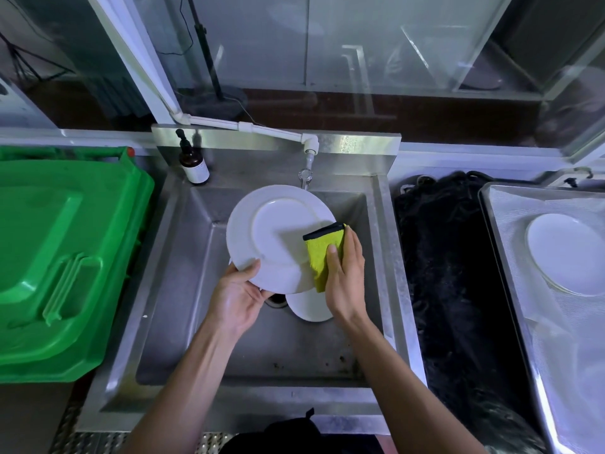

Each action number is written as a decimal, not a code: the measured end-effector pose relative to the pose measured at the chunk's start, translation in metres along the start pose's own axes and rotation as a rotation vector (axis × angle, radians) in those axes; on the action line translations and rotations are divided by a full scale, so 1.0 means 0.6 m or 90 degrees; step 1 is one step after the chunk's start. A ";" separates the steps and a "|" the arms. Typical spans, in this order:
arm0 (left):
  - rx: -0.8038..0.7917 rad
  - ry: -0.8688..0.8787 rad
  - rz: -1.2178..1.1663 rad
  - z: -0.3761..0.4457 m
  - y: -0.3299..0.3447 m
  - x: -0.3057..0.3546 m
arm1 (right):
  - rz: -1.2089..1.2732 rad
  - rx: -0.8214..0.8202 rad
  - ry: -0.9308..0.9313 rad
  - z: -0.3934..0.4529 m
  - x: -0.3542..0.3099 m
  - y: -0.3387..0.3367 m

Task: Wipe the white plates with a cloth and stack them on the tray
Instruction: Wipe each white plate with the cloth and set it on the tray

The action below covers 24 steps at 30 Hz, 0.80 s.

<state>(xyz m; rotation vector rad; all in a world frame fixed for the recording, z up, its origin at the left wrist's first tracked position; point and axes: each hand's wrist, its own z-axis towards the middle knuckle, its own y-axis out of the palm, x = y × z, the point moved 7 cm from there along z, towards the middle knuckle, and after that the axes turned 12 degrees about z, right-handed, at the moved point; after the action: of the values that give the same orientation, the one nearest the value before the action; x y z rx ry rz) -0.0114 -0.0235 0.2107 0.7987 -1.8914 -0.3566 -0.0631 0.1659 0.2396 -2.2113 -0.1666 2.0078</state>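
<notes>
Over the steel sink [183, 290] my left hand [239, 296] grips the near rim of a large white plate [271, 231], which is tilted up toward me. My right hand [345, 280] presses a folded yellow-green cloth [322, 253] with a dark edge against the plate's right side. Below it, a second white plate [309, 308] lies in the basin, partly hidden by my hands. On the right, a metal tray [510, 257] lined with white mesh holds a stack of white plates [563, 253].
A green bin lid [62, 257] fills the left side. A brown pump bottle [193, 163] stands on the sink's back left corner, and a white pipe tap [307, 152] hangs above the basin. A black mat [451, 273] lies between sink and tray.
</notes>
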 end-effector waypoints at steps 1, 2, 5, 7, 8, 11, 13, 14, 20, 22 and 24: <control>-0.013 0.006 0.012 0.001 -0.002 0.002 | 0.003 0.002 -0.005 0.008 -0.002 -0.003; -0.025 0.010 0.032 0.001 -0.004 0.003 | 0.002 0.000 -0.012 0.014 -0.005 -0.005; -0.051 0.003 0.101 0.002 -0.012 0.010 | -0.008 -0.025 -0.048 0.031 -0.013 -0.008; -0.069 -0.007 0.129 0.003 -0.021 0.013 | -0.012 -0.039 -0.057 0.040 -0.012 -0.010; -0.073 -0.016 0.136 0.003 -0.026 0.015 | -0.016 -0.044 -0.052 0.045 -0.010 -0.011; -0.075 -0.051 0.164 0.005 -0.041 0.015 | -0.024 -0.063 -0.038 0.059 -0.006 -0.014; -0.083 -0.065 0.195 0.006 -0.048 0.017 | -0.034 -0.083 -0.049 0.066 -0.010 -0.014; -0.093 -0.071 0.215 0.007 -0.052 0.019 | -0.046 -0.091 -0.060 0.068 -0.014 -0.014; -0.162 -0.112 0.336 0.016 -0.054 0.031 | -0.114 -0.135 -0.107 0.068 -0.041 -0.006; -0.188 -0.111 0.390 0.020 -0.049 0.038 | -0.141 -0.153 -0.124 0.066 -0.051 0.002; -0.212 -0.112 0.434 0.022 -0.044 0.041 | -0.174 -0.165 -0.150 0.062 -0.061 0.012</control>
<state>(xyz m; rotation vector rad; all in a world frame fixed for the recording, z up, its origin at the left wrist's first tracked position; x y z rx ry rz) -0.0203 -0.0610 0.2070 -0.1187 -2.0638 -0.3010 -0.1041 0.1532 0.2706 -1.9436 -0.7530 2.1806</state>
